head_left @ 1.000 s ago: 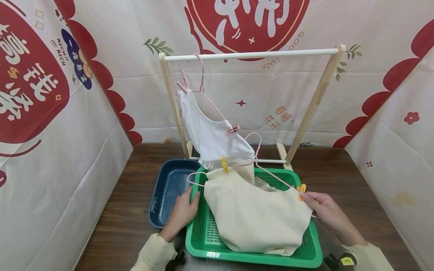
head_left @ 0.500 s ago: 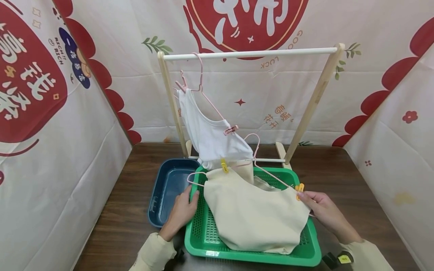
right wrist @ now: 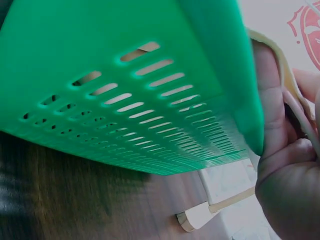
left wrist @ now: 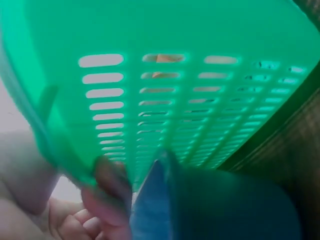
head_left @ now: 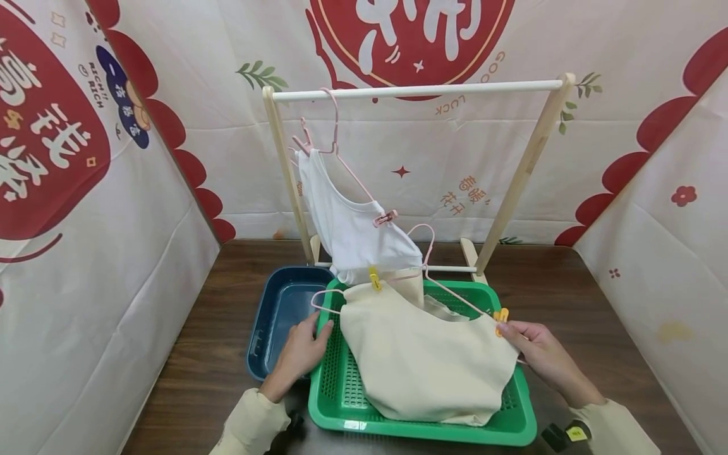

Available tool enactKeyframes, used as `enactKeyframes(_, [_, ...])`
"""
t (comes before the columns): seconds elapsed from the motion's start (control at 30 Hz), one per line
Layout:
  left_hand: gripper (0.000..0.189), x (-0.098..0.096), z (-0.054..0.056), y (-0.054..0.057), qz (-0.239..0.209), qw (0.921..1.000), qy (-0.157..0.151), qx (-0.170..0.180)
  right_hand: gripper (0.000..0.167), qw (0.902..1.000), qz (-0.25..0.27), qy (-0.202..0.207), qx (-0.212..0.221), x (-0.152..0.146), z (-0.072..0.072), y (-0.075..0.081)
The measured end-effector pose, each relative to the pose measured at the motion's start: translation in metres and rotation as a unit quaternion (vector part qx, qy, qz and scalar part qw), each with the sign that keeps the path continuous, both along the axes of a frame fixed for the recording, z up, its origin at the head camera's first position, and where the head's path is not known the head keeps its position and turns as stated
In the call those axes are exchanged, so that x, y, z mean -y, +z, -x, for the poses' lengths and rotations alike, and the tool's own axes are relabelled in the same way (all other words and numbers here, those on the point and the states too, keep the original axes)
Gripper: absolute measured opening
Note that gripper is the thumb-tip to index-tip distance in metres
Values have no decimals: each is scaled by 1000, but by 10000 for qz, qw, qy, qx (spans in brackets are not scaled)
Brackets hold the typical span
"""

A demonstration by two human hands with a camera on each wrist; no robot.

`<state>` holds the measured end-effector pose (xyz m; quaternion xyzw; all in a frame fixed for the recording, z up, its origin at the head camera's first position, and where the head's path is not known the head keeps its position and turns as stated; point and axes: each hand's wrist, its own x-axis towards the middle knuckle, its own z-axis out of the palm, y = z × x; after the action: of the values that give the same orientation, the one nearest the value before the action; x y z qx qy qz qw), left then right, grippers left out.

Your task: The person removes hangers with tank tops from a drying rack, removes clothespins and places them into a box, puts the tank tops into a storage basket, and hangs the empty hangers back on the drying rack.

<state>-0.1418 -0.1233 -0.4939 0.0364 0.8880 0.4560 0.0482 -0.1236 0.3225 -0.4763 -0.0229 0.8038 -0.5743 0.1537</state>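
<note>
A cream sleeveless top (head_left: 429, 363) lies over the green basket (head_left: 423, 433), on a pink hanger (head_left: 452, 292) whose hook points toward the rack. A yellow clothespin (head_left: 375, 279) clips its left shoulder and an orange clothespin (head_left: 502, 321) its right one. My right hand (head_left: 548, 357) pinches the top's right shoulder just beside the orange clothespin; in the right wrist view, cloth and a hanger loop (right wrist: 300, 120) run between thumb and fingers. My left hand (head_left: 301, 347) grips the basket's left rim, thumb over the edge, fingers along the outer wall.
A wooden rack (head_left: 517, 177) with a white bar (head_left: 421, 91) stands behind the basket. From it hangs a white top (head_left: 364, 237) on another pink hanger (head_left: 334, 126), its hem reaching the basket's back. A blue tray (head_left: 273, 328) sits left of the basket. Printed cloth walls surround the table.
The whole scene shifts slightly left and up in the head view. Both hands keep their places on the basket and the cream top.
</note>
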Motion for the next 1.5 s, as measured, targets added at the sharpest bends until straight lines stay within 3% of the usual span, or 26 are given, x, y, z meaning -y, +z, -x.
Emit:
enactKeyframes(0.2, [41, 10, -1, 13, 234, 9996, -123, 87, 44, 9999, -65, 70, -66, 1, 0, 1])
enactKeyframes(0.4, [41, 22, -4, 30, 350, 9984, -203, 393, 43, 9999, -100, 106, -66, 1, 0, 2])
enactKeyframes(0.57, [41, 28, -5, 45, 538, 9973, -194, 450, 43, 9997, -180, 124, -108, 1, 0, 2])
enactKeyframes(0.83, [29, 28, -2, 65, 777, 9963, -362, 80, 40, 9993, -174, 241, -235, 2, 0, 2])
enactKeyframes(1.1, [30, 13, 8, 83, 744, 9949, -579, -368, 39, 9990, -83, 321, -291, 2, 0, 2])
enactKeyframes(1.5, [35, -15, 28, 94, 824, 9900, -790, -826, 38, 9985, -90, 326, -428, 1, 1, -2])
